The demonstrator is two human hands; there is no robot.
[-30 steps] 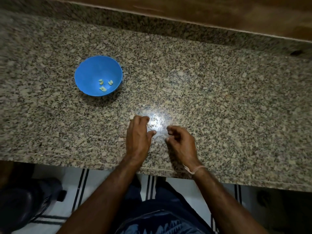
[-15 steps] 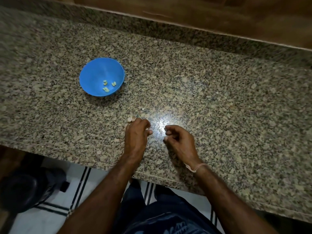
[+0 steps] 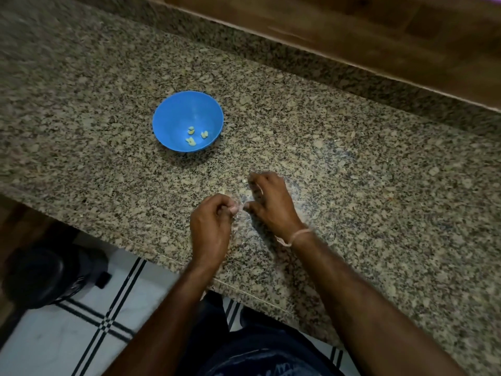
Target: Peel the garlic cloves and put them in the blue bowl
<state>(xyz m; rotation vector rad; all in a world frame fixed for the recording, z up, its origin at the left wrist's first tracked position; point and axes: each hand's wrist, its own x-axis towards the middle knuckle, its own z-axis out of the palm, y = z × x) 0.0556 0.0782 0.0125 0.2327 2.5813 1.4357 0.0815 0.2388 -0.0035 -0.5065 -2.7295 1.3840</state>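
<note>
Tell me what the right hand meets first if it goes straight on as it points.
Likely the small pale bit on the counter, just beyond the fingertips of the right hand; past it, the line runs toward the blue bowl, though depth is unclear.

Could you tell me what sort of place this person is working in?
Probably a home kitchen: a speckled granite counter, a blue bowl holding a few peeled garlic cloves, and a tiled floor below the counter's edge.
</note>
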